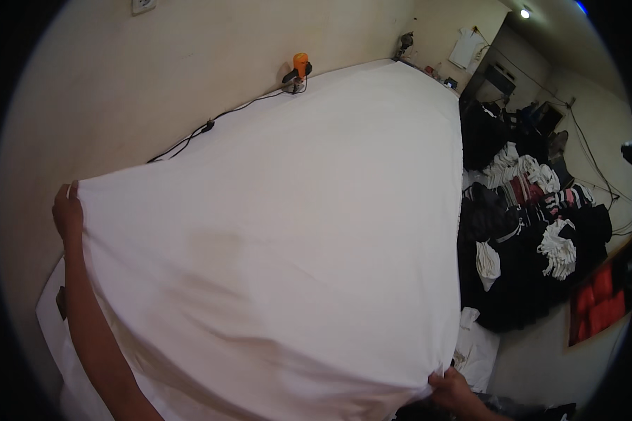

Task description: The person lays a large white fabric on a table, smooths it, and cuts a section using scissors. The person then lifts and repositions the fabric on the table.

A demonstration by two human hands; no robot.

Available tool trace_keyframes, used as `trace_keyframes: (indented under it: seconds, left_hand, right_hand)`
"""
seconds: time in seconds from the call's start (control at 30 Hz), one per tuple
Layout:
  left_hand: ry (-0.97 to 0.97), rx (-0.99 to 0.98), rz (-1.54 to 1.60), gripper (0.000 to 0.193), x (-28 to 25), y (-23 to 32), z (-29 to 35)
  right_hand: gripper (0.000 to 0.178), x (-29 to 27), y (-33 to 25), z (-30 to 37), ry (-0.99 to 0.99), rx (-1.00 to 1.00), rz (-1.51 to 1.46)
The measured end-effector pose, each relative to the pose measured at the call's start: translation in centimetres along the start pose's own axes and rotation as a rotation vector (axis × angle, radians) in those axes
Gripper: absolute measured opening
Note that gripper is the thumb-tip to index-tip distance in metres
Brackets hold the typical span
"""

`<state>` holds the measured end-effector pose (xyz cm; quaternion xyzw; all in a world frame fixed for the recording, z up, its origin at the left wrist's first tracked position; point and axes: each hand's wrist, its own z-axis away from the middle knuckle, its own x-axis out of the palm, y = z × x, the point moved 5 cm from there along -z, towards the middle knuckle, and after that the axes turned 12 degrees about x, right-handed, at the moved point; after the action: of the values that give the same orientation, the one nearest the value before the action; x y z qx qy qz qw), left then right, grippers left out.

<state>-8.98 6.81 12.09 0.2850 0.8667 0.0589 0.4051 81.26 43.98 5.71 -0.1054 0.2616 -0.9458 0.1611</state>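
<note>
A wide sheet of white fabric stretches over a long table, away from me toward the far end. My left hand grips its near left corner, close to the wall. At the lower right, my right hand is closed on the near right corner, where the cloth bunches into small folds. Between my hands the near part of the cloth hangs in soft creases, with a shadow falling across it. The near edge of the cloth sags low, and more white material shows beneath it at the left.
An orange-topped cutting machine stands by the wall along the far left edge, its black cable running along that edge. Piles of folded dark, white and striped garments fill the right side. A dark device sits at the far corner.
</note>
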Motion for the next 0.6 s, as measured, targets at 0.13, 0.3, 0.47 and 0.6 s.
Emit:
trace_keyframes:
  seconds: [0.13, 0.3, 0.47, 0.6]
  left_hand:
    - [-0.036, -0.050, -0.258, 0.031, -2.0, -1.7, 4.2]
    - [-0.113, 0.019, -0.444, 0.025, 4.5, -5.2, 11.6]
    - [-0.206, -0.033, -0.486, 0.024, 7.1, -4.5, 13.0]
    - [-0.146, 0.039, -0.429, 0.023, 6.2, -3.2, 12.0]
  right_hand:
    - [0.046, -1.9, 4.3, 0.4, 0.170, 0.173, 0.319]
    - [0.040, -1.3, 7.8, -2.7, 0.162, 0.159, 0.293]
    - [0.043, -0.4, 7.8, -4.2, 0.068, 0.294, 0.236]
    - [0.043, 0.3, 6.7, -5.0, 0.070, 0.349, 0.346]
